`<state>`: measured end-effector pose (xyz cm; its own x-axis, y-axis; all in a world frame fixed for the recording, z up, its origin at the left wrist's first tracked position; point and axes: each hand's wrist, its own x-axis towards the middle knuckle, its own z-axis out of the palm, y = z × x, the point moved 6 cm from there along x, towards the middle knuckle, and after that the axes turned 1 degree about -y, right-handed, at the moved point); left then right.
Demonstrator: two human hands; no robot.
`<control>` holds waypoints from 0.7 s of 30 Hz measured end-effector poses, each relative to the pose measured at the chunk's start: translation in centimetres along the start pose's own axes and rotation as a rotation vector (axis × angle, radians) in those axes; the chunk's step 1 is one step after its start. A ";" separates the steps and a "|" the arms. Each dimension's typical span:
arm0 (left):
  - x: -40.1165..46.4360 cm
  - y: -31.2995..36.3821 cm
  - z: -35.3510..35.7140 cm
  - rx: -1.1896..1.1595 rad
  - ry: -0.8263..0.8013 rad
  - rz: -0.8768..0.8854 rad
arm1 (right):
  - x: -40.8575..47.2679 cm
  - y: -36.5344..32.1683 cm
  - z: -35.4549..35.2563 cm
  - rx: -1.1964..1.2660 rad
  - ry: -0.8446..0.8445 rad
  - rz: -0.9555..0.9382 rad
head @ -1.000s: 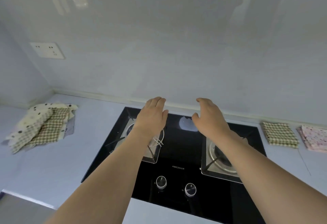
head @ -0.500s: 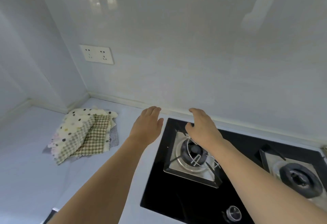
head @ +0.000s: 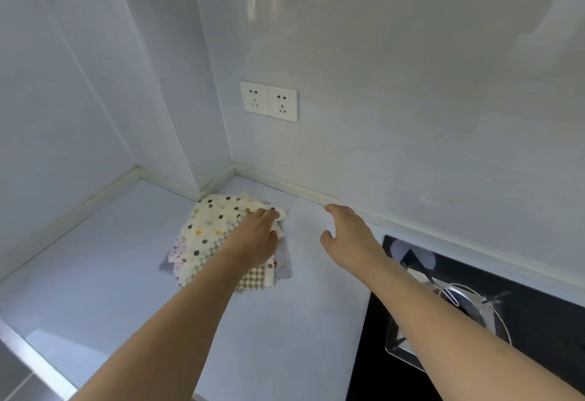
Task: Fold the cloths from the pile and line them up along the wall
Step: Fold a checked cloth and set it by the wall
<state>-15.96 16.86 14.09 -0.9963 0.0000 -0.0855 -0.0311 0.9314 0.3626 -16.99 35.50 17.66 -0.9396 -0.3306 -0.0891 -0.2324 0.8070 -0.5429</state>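
From the head view, my left hand (head: 258,236) lies on the pile (head: 221,242) in the far left corner of the counter (head: 95,274), fingers reaching over the dotted cloth (head: 215,220); I cannot tell if they pinch it. My right hand (head: 346,233) hovers spread, empty, just right of the pile. No folded cloth shows along the wall (head: 411,116), and several layers remain. I can read no writing.

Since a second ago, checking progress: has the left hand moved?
Yes. The left hand went from above the stove leftward onto the cloth pile.
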 end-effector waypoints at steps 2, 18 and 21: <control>0.7 -4.5 0.3 -0.009 -0.075 -0.043 | 1.7 -1.2 2.7 -0.001 -0.048 0.021; 3.0 -19.0 13.5 0.184 0.080 0.305 | 7.1 1.4 27.1 0.032 -0.106 -0.230; 2.5 -19.2 14.3 0.140 0.285 0.315 | 7.1 2.1 27.7 0.126 0.108 -0.232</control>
<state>-16.67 4.17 -6.38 -0.9384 0.2092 0.2751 0.2685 0.9425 0.1992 -17.15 21.31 -7.25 -0.8878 -0.4398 0.1357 -0.4179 0.6465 -0.6382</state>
